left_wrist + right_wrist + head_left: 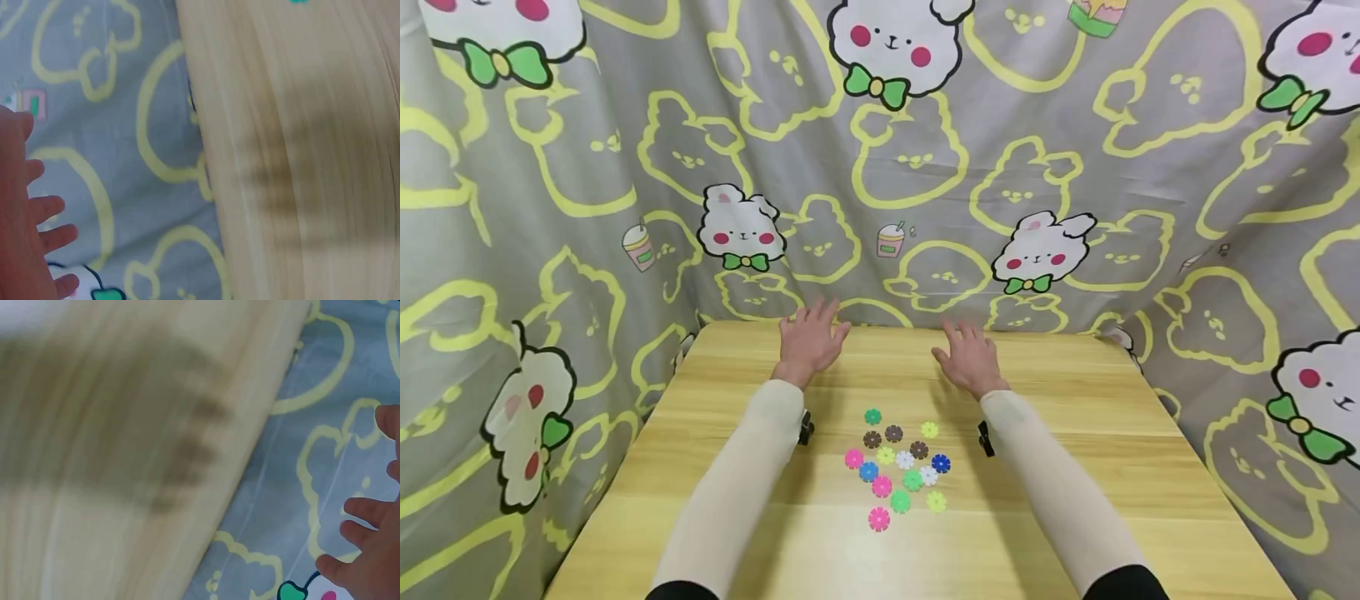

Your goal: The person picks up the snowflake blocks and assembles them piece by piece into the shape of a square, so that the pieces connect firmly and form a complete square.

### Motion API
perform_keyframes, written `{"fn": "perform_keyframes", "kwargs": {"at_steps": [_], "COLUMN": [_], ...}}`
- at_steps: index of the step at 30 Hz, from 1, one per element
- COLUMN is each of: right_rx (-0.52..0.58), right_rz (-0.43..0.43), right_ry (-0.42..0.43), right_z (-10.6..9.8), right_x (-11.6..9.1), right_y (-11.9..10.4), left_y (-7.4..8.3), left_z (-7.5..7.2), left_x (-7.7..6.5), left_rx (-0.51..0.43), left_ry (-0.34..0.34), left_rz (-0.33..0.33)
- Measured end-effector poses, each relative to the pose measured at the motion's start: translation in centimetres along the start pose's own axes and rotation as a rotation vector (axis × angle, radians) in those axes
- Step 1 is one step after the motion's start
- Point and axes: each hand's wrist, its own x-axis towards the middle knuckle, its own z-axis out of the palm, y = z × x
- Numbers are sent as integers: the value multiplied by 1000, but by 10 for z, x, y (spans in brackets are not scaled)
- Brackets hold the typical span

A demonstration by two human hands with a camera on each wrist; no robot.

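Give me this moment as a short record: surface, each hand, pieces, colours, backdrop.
Surface: wood-grain table
Left hand: fingers spread, holding nothing, above the far part
Right hand: fingers spread, holding nothing, above the far part
Pieces: small notched discs, loosely clustered, nearer the head camera than both hands
Colours: pink, green, yellow, blue, brown, white
Backdrop: grey patterned curtain
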Motion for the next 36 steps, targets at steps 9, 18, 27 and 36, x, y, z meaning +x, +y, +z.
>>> {"fn": "perform_keyframes", "kwargs": {"at_steps": [9,18,27,36], "right_rx": [9,-11,-14,-17], "right_rz": [-121,-289,-359,-397], "right_ry": [-97,-118,-102,-134], "right_z": [28,51,60,68], "right_x": [-41,-84,-108,-123], "right_y": [-12,-32,-43,-49], "left_y": [30,38,42,41], "left_z": [20,44,60,72], "left_x": [-39,-80,-106,-126], "left_rx": [-56,-101,-93,-34], "left_ry": [-166,-303,-364,-318], "left_rz": [123,213,241,313]}}
